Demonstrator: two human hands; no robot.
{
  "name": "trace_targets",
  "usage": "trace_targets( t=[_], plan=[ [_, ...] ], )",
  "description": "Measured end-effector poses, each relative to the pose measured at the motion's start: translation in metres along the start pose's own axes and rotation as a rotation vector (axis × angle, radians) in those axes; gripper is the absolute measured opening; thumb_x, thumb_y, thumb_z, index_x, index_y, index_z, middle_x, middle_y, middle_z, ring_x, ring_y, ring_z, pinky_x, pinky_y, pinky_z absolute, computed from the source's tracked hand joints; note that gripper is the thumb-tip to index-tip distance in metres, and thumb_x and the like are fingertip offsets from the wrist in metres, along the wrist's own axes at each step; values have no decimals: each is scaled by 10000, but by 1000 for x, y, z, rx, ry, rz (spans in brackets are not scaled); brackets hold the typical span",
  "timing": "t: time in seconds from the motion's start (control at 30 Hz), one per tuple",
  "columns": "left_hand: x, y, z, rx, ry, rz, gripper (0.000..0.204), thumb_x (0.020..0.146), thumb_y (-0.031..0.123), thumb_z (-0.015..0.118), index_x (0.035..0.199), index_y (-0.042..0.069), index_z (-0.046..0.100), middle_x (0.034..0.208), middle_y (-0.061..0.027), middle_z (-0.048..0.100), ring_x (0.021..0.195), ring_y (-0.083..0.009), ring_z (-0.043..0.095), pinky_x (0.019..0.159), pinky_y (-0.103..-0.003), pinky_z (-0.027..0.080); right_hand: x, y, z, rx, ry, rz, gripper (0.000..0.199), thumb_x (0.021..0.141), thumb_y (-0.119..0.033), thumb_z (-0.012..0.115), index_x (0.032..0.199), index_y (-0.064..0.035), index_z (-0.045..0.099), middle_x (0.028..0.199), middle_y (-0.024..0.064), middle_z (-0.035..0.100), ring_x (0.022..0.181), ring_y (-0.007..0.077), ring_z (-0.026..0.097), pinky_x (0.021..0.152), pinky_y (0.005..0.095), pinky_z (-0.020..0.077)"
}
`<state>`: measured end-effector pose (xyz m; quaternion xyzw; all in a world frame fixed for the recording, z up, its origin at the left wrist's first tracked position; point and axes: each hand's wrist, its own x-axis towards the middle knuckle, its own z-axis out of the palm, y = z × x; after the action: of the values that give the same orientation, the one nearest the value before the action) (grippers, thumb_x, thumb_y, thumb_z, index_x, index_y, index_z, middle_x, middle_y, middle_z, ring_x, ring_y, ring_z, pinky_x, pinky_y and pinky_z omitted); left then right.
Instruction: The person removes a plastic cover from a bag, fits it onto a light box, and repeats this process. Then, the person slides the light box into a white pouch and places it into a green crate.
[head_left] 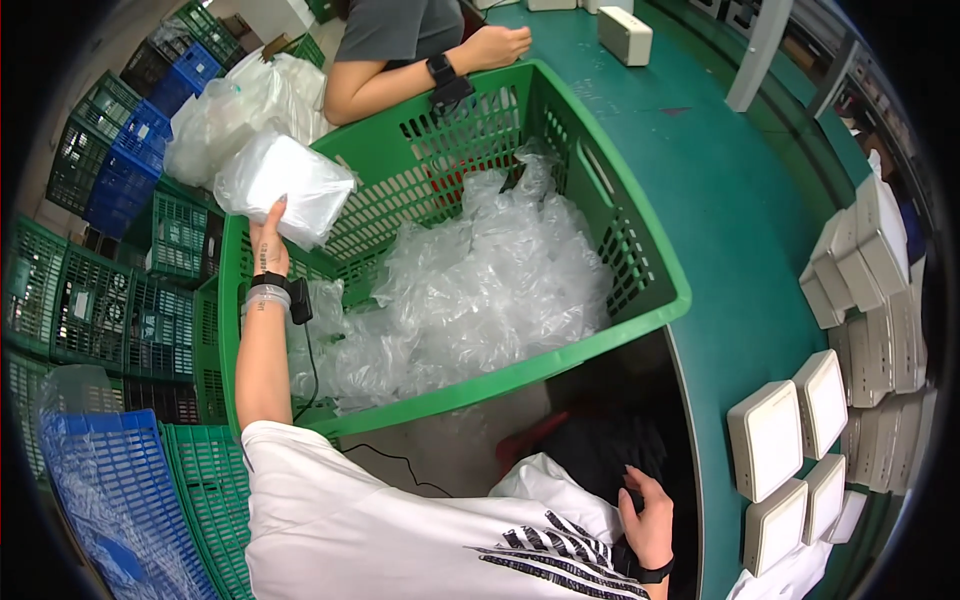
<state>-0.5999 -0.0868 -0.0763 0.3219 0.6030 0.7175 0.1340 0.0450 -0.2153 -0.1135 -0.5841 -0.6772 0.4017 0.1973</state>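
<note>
Shirt [370, 510]; bundle [298, 185] (held) beyond left hand [268, 243]

The left arm [264, 360] is pointing forward, nearly straight, the left grip [268, 242] clasping with one digit [277, 209] uppermost; the right grip [651, 520] is hanging low, fingers [648, 487] loosely curving, thumb [627, 506] standing apart.

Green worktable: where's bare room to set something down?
Free: the middle of the green worktable, from the right rim of the green basket across to the pale boxes. Crowded: the table's right side, under those boxes, and the basket, heaped with crumpled clear plastic.
</note>
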Motion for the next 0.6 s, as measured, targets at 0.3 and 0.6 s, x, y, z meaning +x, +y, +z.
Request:
trace_targets(
  t=[0.3, 0.6],
  plan=[
    [-44, 141, 165, -494, -611, -397, 528, 911, 344, 557, 1302, 2, 460, 1280, -130, 539, 1177, -258, 517, 1027, -407, 392, -26, 9, -15, 50, 101, -85, 340, 829, -97, 626, 1158, -18, 594, 1044, 173, 639, 947, 321, 632, 825, 358, 506],
    [-241, 135, 461, -153, -1435, -735, 421, 836, 276, 630, 1148, -1, 582, 1059, -100, 649, 935, -208, 637, 851, -328, 500, -81, 41, -34, 127, 373, -21, 356, 851, -144, 628, 1187, -37, 579, 1058, 160, 634, 955, 329, 617, 833, 362, 498]
  ],
)
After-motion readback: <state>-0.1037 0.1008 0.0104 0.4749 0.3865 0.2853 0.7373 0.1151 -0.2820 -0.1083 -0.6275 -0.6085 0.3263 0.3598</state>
